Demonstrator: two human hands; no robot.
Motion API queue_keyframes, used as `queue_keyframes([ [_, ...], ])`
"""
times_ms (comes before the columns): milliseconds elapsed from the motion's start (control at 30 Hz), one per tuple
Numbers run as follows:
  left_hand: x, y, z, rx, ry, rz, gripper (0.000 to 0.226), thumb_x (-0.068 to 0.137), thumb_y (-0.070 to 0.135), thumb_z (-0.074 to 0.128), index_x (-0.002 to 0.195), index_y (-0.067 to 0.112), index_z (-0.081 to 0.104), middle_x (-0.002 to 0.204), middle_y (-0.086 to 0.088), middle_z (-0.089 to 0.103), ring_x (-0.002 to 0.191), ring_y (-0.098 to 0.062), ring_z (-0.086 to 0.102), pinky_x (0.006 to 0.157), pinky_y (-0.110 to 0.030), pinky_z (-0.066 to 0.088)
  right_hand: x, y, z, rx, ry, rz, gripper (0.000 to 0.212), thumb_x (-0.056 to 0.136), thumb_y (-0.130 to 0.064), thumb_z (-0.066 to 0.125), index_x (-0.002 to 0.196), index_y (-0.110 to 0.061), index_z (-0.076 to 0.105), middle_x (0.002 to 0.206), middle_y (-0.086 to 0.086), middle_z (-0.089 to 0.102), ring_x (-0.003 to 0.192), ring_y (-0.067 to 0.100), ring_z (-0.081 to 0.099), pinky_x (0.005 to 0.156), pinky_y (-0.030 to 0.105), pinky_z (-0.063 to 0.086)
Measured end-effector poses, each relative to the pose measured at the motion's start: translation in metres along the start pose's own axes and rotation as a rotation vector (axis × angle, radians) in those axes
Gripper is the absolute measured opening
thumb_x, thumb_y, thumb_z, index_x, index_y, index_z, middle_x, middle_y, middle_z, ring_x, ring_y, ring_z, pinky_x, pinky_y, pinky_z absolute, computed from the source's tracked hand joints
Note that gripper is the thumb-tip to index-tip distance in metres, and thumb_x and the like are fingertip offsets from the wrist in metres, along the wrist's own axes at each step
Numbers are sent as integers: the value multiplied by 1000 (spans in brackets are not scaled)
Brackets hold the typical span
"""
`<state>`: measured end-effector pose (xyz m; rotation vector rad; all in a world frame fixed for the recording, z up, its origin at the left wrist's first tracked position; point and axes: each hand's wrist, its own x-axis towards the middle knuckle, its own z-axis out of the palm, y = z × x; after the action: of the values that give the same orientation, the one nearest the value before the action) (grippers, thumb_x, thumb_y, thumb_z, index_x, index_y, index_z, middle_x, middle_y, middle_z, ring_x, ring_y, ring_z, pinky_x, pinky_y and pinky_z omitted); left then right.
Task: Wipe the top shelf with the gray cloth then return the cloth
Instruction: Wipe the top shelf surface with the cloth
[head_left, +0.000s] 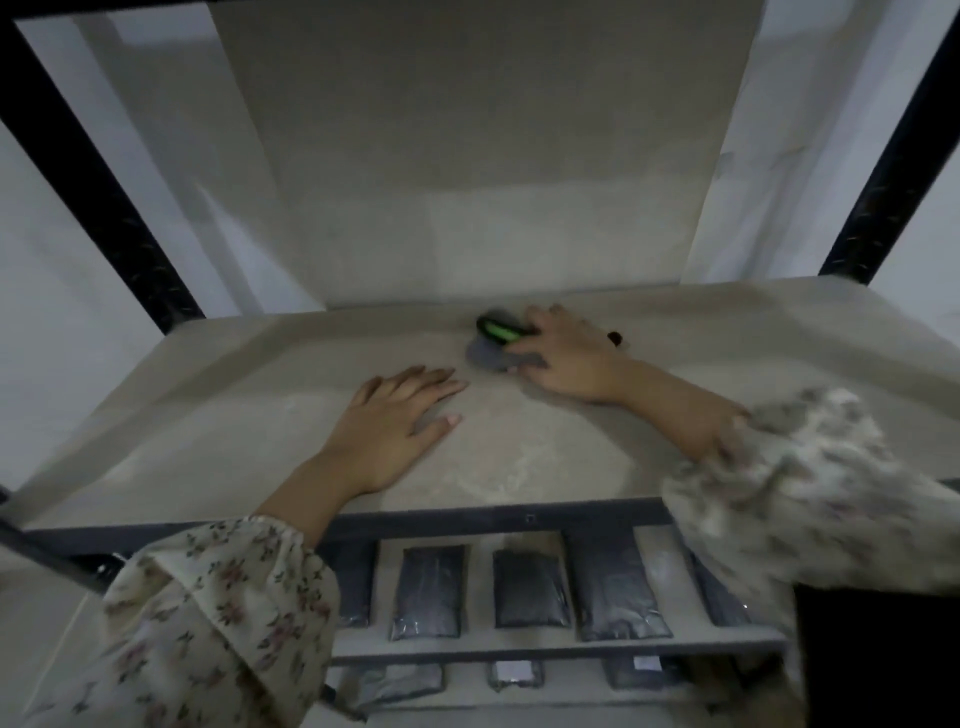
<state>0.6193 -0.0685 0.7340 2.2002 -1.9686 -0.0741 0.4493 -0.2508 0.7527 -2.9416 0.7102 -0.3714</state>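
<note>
The wiping looks under way, not finished. The right hand (566, 353) lies on the gray cloth (491, 358) at 1 o'clock on the top shelf (208, 415), just beside a green and black object (497, 328), and blur hides whether its grip pinches the cloth or presses flat. The left hand (395, 421) rests near the centre, grip wide and empty, and the cloth is not yet returned.

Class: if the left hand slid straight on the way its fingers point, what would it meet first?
Probably the gray cloth, partly under the right hand, just beyond the left hand.
</note>
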Motion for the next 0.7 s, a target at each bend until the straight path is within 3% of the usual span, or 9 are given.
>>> queue_keyframes([
  [67, 1, 0, 0, 12, 11, 5, 76, 76, 68, 2, 143, 39, 24, 153, 17, 20, 142, -8, 14, 112, -33, 11, -34, -15, -1, 107, 31, -185, 38, 86, -42, 46, 114, -24, 64, 105, 15, 51, 98, 30, 49, 75, 38, 43],
  [133, 3, 0, 1, 23, 26, 8, 77, 76, 66, 1, 143, 38, 25, 153, 16, 21, 142, -9, 14, 111, -32, 11, -38, -13, -13, 196, -61, -232, 32, 87, -36, 55, 115, -24, 66, 103, 17, 51, 97, 30, 50, 78, 37, 43],
  [233, 5, -2, 2, 13, 35, 14, 71, 78, 67, 3, 141, 43, 26, 153, 18, 21, 142, -7, 13, 112, -34, 11, 2, 2, -25, 240, -82, -59, 31, 91, -26, 58, 119, -16, 63, 115, 19, 51, 105, 32, 48, 86, 35, 38],
  [367, 4, -4, 2, -7, 12, 0, 63, 83, 65, 10, 141, 45, 24, 153, 20, 20, 141, -6, 12, 113, -34, 9, 25, 4, -4, -68, -71, 132, 37, 94, -40, 42, 128, -28, 53, 138, 6, 43, 119, 29, 38, 95, 40, 35],
  [500, 1, -1, 2, 12, 27, 27, 63, 85, 59, 13, 142, 35, 29, 153, 14, 24, 141, -11, 16, 112, -35, 14, -29, -27, -1, -7, -17, -2, 55, 82, -53, 33, 122, -26, 61, 124, 10, 52, 113, 29, 44, 86, 41, 38],
  [600, -7, -4, 1, -8, 34, 48, 60, 87, 56, 13, 141, 35, 30, 152, 13, 26, 141, -10, 18, 112, -36, 15, -74, -39, -9, 175, -37, -217, 41, 85, -44, 47, 112, -22, 69, 109, 8, 59, 100, 23, 48, 82, 37, 40],
  [700, -23, -8, -1, -8, 1, 43, 57, 88, 56, 12, 142, 42, 25, 154, 17, 20, 142, -7, 11, 115, -39, 10, -64, -36, -39, 404, -172, -210, 27, 84, -27, 59, 105, -14, 70, 101, 3, 55, 96, 16, 49, 84, 26, 37],
])
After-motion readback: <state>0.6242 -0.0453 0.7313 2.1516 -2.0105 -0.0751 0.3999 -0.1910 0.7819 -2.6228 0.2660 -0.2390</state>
